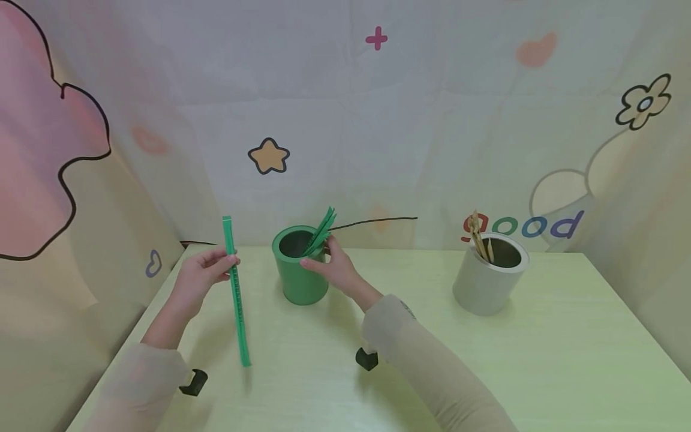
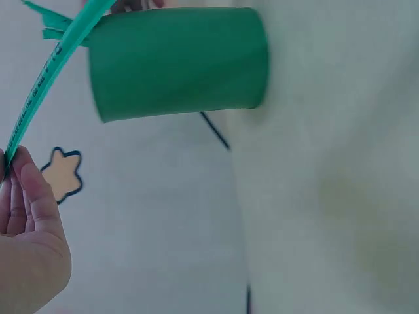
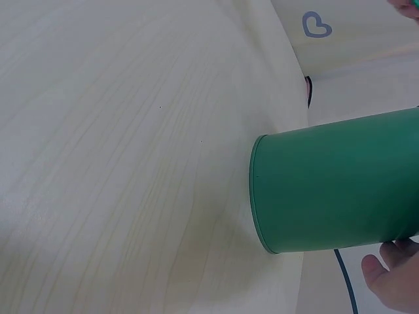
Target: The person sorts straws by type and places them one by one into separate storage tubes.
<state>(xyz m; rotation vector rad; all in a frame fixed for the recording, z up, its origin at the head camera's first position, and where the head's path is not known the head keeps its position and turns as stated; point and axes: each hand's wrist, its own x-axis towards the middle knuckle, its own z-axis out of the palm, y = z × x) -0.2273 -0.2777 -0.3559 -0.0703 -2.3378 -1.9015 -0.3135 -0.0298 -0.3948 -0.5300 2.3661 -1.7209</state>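
My left hand (image 1: pixel 200 279) pinches a long thin green wrapped stick (image 1: pixel 238 300) near its upper part, thumb in front. The stick hangs almost upright, its lower end above the table; dark print runs along it in the left wrist view. A green cylindrical pot (image 1: pixel 303 282) stands upright to its right. Several green strips (image 1: pixel 322 231) with ragged ends lean out of the pot's mouth. My right hand (image 1: pixel 342 270) grips the pot at its right rim, with the thumb on the near side. In the right wrist view, fingers (image 3: pixel 393 255) touch the pot's wall near its mouth.
A light grey pot (image 1: pixel 477 288) stands farther right, with several thin wooden sticks (image 1: pixel 477 237) leaning inside. Both stand on a pale wood-grain table (image 1: pixel 432 372) toward its back edge. A printed cloth backdrop (image 1: pixel 410 150) rises behind and at both sides.
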